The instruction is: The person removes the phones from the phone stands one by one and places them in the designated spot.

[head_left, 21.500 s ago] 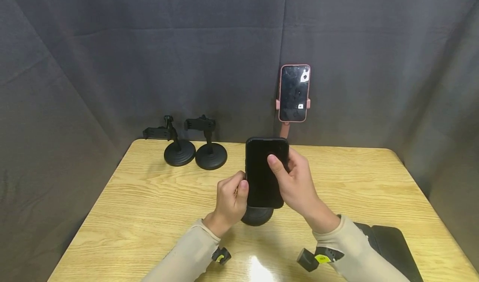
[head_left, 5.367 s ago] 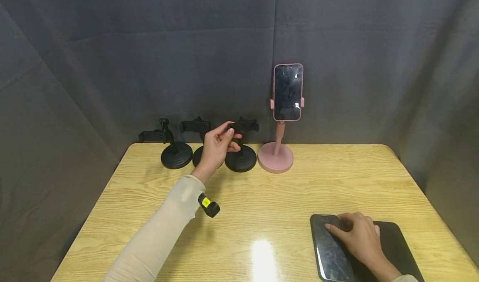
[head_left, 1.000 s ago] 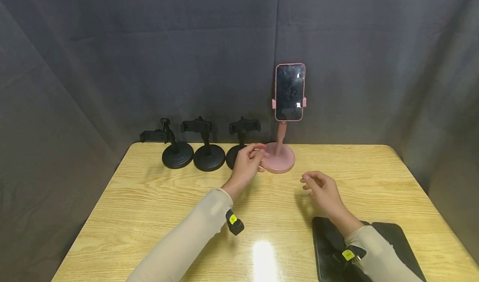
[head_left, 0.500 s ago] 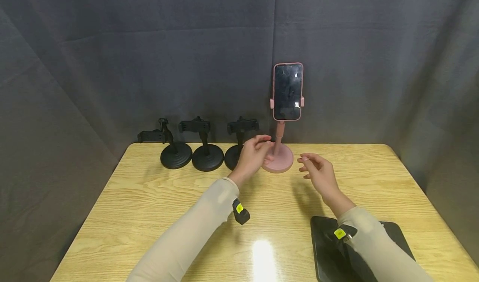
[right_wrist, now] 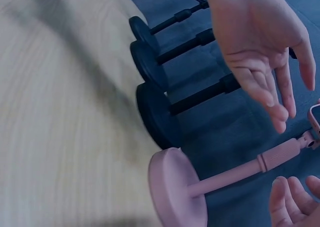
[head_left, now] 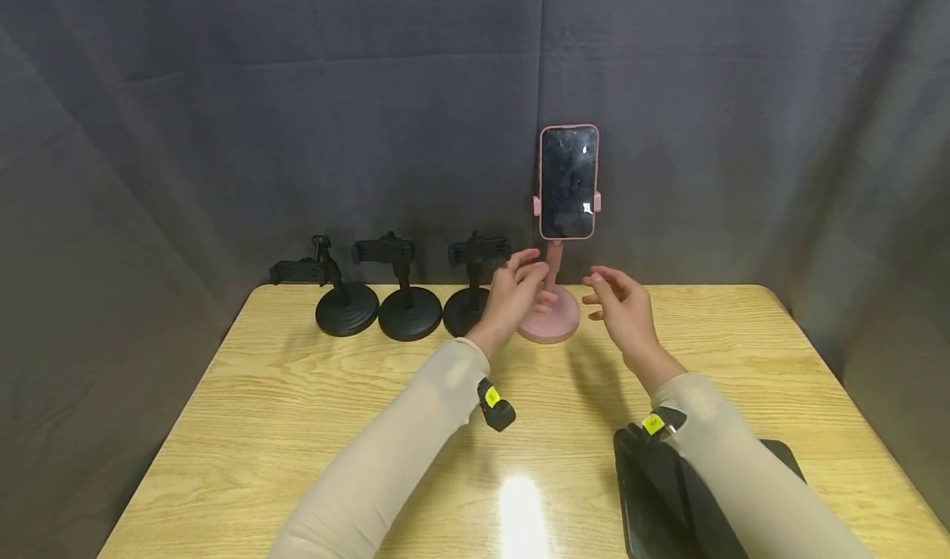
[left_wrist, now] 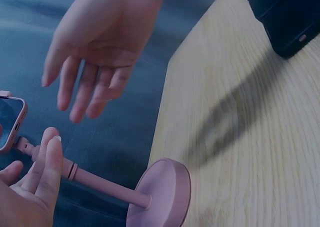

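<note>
A pink phone stand stands upright near the table's back edge, with a pink-cased phone clamped in its holder. My left hand is just left of the stand's pole and partly covers the base in the head view. On the other side is my right hand, to the right of the base. Both hands are raised with fingers relaxed and hold nothing. In the left wrist view my right hand faces the stand, apart from it. The right wrist view shows my left hand apart from the pole.
To the left stand three black phone stands, a left one, a middle one and a right one partly behind my left hand. Dark flat phone-like slabs lie under my right forearm. A grey curtain hangs behind the wooden table.
Over the last second both hands have moved up and away toward the pink stand's pole. Earlier, my left hand was at the right black stand and my right hand at the dark phone on the table.
</note>
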`<state>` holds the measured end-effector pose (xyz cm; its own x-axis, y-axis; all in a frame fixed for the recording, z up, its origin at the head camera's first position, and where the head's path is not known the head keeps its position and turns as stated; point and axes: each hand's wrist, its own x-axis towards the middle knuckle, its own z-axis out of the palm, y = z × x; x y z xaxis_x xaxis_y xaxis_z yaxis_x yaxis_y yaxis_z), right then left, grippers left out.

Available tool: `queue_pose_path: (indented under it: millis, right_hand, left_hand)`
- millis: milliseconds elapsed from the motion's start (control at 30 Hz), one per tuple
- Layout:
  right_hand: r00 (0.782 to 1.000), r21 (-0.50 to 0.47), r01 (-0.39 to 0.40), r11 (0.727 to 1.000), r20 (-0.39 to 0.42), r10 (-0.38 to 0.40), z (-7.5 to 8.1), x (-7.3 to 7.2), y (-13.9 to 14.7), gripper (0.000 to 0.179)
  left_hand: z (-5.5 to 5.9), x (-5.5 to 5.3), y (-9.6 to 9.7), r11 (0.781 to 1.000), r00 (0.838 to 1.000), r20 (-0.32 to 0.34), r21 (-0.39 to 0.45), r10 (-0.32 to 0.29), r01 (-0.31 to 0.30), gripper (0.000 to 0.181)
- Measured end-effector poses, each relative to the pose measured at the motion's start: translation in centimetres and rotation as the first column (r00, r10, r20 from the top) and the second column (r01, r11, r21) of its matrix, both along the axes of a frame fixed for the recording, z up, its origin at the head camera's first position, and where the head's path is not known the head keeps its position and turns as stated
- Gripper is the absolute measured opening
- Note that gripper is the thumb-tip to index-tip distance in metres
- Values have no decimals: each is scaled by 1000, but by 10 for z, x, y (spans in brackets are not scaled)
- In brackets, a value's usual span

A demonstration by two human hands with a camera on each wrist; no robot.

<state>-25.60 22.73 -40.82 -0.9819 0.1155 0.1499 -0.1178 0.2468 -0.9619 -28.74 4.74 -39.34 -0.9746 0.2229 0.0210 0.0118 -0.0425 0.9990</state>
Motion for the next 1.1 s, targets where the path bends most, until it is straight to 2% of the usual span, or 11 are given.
queue_pose_path:
  millis: [300, 400, 600, 767, 867, 1000, 1100]
  right_hand:
    - [999, -54, 42, 998, -25, -44, 16, -17, -11, 49]
    - [998, -81, 50, 995, -23, -52, 21, -21, -13, 49]
    - [999, -140, 40, 989, 7, -40, 32, -28, -14, 53]
    - [998, -161, 59, 985, 4, -59, 41, -32, -12, 54]
    - [998, -154, 67, 986, 16, -65, 43, -32, -11, 52]
    - [996, -152, 88, 984, 38, -84, 43, -31, -11, 40]
    - [995, -179, 95, 979, 23, -93, 42, -29, -10, 24]
  left_hand:
    - [11, -9, 15, 988, 996, 91, 157, -3, -11, 48]
    - [12, -12, 18, 992, 996, 84, 128, -12, 1, 54]
    - [14, -15, 24, 999, 999, 39, 36, 20, -21, 62]
    - [17, -16, 30, 998, 1000, -6, 61, -2, 3, 59]
    - [17, -15, 33, 998, 1000, -17, 62, 4, -3, 54]
    - [15, -12, 33, 1000, 999, -18, 10, 27, -27, 49]
    - [16, -10, 33, 1000, 999, -50, -17, 16, -17, 48]
